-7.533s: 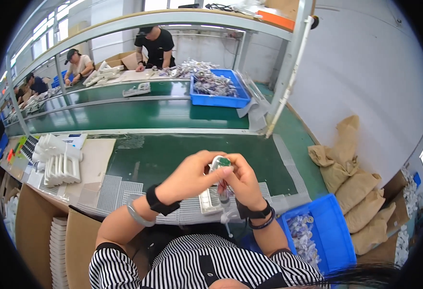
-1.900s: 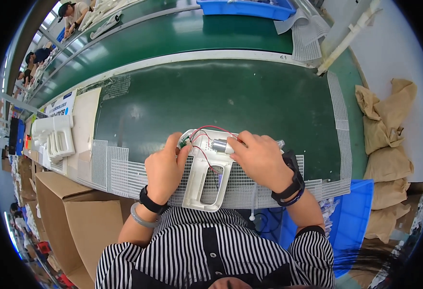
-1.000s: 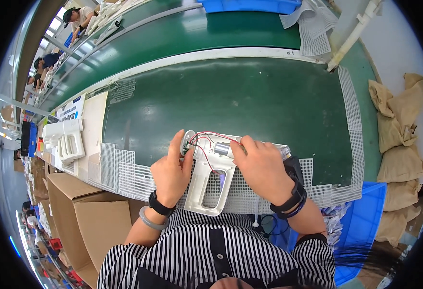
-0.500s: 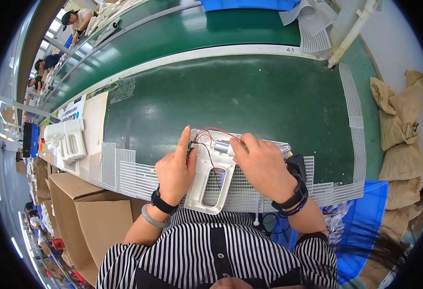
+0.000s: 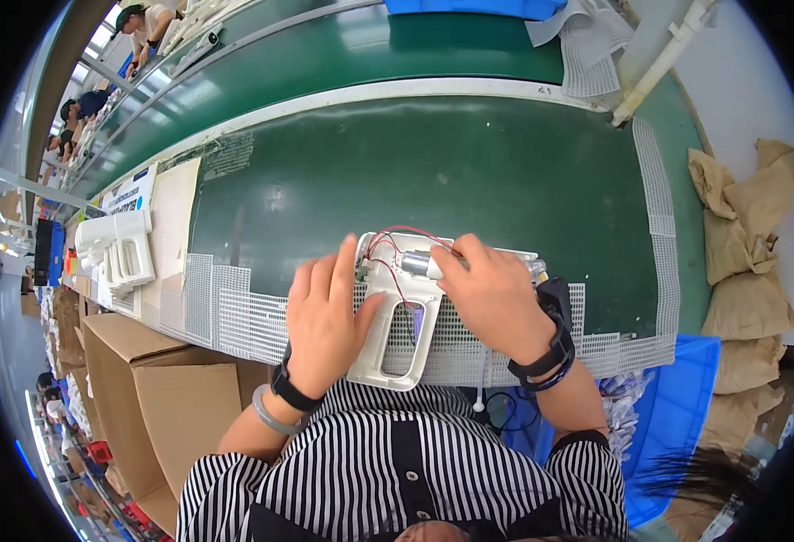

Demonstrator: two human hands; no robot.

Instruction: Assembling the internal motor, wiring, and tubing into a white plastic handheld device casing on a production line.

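Note:
A white plastic gun-shaped housing half [image 5: 395, 336] lies flat on the green table [image 5: 433, 172], handle toward me. Red wires [image 5: 388, 248] loop across its upper part. My left hand [image 5: 324, 321] lies flat over the housing's left side, fingers spread and pressing down near a small green board. My right hand [image 5: 492, 294] rests on the housing's barrel, its thumb and fingers pinching a small silver motor [image 5: 418, 264] seated in the shell.
White mesh mats [image 5: 234, 307] line the table's near edge. A stack of white housings [image 5: 117, 248] stands at the left. Cardboard boxes [image 5: 144, 397] sit below left, a blue bin [image 5: 668, 425] at lower right, brown sacks [image 5: 745, 235] at right. Other people work at far left.
The housing has stayed on the table. My left hand has flattened onto its left side, and my right hand has kept hold of the motor in the barrel.

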